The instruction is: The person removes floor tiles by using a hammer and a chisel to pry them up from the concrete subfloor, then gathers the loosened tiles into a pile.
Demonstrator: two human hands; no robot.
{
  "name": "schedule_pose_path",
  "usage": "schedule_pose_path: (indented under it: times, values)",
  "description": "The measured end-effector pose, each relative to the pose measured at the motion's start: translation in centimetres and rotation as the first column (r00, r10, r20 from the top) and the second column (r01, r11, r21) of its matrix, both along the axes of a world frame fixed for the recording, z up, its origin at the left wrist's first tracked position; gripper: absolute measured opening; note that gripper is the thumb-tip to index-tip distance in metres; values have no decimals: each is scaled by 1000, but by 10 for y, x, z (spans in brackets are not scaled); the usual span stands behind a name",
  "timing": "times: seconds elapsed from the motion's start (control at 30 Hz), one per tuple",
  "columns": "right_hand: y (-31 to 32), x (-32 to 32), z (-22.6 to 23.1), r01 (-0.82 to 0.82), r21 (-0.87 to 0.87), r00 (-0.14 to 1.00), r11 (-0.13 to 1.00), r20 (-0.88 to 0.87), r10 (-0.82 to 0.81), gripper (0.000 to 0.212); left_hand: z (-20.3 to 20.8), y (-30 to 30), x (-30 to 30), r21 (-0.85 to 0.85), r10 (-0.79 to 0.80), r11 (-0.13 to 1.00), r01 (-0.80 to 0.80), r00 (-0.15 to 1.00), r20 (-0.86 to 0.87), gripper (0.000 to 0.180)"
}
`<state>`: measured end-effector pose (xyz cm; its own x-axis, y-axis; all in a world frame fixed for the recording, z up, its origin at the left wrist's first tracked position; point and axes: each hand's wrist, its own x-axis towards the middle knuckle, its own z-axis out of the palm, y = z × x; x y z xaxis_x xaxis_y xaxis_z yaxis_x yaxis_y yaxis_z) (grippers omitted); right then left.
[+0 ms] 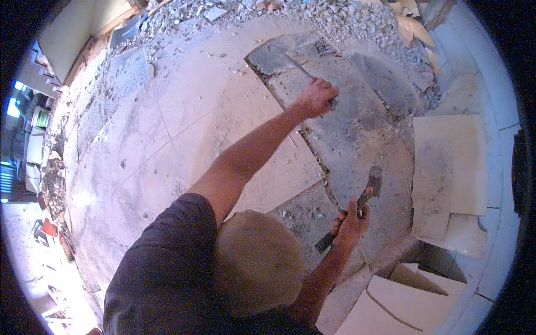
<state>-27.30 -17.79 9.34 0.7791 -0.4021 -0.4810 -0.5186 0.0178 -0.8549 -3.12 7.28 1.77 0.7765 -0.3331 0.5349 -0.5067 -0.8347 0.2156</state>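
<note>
My left hand [318, 98] is closed around a long thin metal chisel [297, 65]. Its shaft slants away to the far left, and its far end is near the rough grey patch of bared floor. Closer to me, my right hand [352, 223] grips the handle of a hammer [375, 177]. The hammer head points away from me over the grey bared floor [357, 134], apart from the chisel. Left of this patch, large pale floor tiles [206, 123] end in a broken, stepped edge below my left forearm.
Broken rubble [357, 25] is heaped along the far side. On the right lie loose pale tile pieces [449, 162], with more slabs [399, 307] at the lower right. Debris [53, 229] lines the left edge. A rounded tan shape [257, 262] fills the lower middle.
</note>
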Motion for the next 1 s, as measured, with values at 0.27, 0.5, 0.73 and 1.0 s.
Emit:
schedule_pose_path:
  times: [0.27, 0.5, 0.73, 1.0]
  values:
    - [32, 17, 14, 3, 98, 982, 995, 190, -22, 25, 8, 1, -22, -106, 121, 988, -114, 991, 59, 33]
    - [54, 15, 20, -26, 340, 933, 940, 346, -100, 23, 5, 12, -5, 26, -21, 999, 20, 999, 35, 38]
    - [45, 14, 17, -32, 420, 931, 907, 342, -126, 25, 12, 27, 6, 52, -129, 990, 128, 991, 22, 38]
    - [49, 16, 28, -38, 391, 944, 920, 315, -95, 30, 27, 24, -4, 26, -156, 988, 155, 988, 10, 40]
